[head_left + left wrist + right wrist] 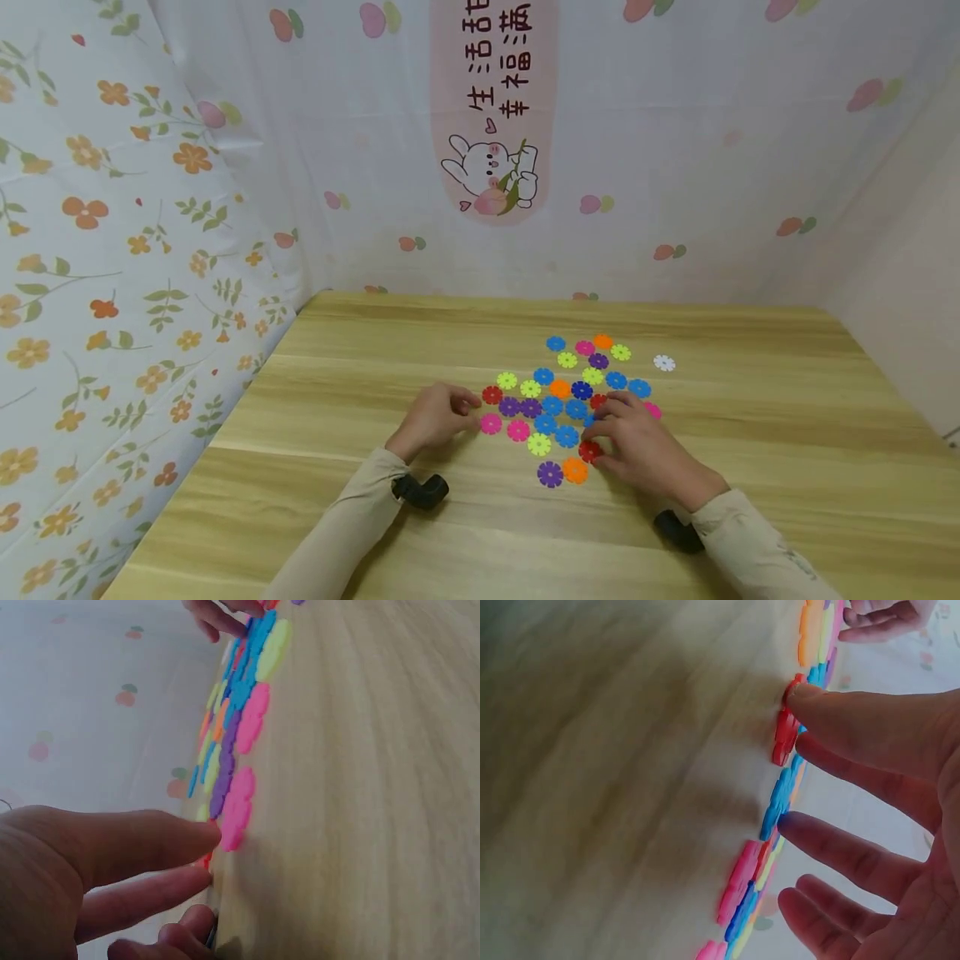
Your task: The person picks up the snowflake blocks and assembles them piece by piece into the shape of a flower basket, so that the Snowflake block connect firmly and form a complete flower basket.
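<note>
Flat notched plastic snowflake discs in several colours lie spread on the wooden table. At the left edge of the spread is my left hand (437, 417), its fingers loosely bent beside a pink disc (491, 423) and a red disc (492, 395). In the left wrist view a fingertip comes up to the pink disc (238, 810); contact is hard to judge. My right hand (647, 446) reaches over the right part of the spread and covers some discs. Its thumb touches a red disc (786, 731), while the other fingers spread apart near a blue disc (777, 802).
A white disc (664, 363) lies apart at the back right. Purple (550, 474) and orange (575, 470) discs lie nearest the front. Black curved pieces (422, 492) sit at both wrists. Behind the wooden table (360, 333) hangs a printed cloth (675, 167).
</note>
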A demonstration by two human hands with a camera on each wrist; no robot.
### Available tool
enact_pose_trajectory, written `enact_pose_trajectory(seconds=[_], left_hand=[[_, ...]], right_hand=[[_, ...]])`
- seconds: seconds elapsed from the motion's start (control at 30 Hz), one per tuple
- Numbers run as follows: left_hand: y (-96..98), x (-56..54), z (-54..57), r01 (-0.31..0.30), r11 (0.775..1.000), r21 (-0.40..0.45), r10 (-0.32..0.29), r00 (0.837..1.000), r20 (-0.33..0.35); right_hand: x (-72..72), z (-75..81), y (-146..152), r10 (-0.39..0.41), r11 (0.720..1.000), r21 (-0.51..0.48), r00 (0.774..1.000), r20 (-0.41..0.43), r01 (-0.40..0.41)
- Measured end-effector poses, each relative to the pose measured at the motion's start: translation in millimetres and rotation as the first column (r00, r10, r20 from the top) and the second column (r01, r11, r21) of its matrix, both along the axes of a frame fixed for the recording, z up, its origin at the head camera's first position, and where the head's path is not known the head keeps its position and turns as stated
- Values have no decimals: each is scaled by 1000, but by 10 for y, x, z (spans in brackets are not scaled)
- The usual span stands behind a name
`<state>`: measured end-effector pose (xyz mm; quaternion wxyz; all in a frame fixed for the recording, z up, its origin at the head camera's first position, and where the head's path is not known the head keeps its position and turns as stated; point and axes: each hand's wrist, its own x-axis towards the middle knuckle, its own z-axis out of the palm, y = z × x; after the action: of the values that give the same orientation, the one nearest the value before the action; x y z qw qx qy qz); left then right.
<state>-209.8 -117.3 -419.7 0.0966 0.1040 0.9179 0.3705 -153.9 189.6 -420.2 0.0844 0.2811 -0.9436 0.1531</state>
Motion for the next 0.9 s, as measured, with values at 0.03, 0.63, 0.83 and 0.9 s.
enact_pose_trajectory(seconds=[0.03, 0.63, 0.83, 0.9], left_hand=[[2, 2, -8, 0, 1000, -1, 0, 1000, -1], [86, -116, 76, 69, 992, -107, -77, 994, -71], [76, -68, 58, 78, 989, -126, -87, 994, -61], [85, -42, 60, 84, 988, -130, -93, 994, -60]], right_hand=[[6, -10, -8, -11, 1000, 4, 1000, 4, 11], [-126, 52, 12, 14, 1000, -25, 997, 76, -12], [-95, 49, -14, 49, 999, -2, 994, 100, -49], [-82, 48, -15, 48, 999, 7, 993, 107, -49]])
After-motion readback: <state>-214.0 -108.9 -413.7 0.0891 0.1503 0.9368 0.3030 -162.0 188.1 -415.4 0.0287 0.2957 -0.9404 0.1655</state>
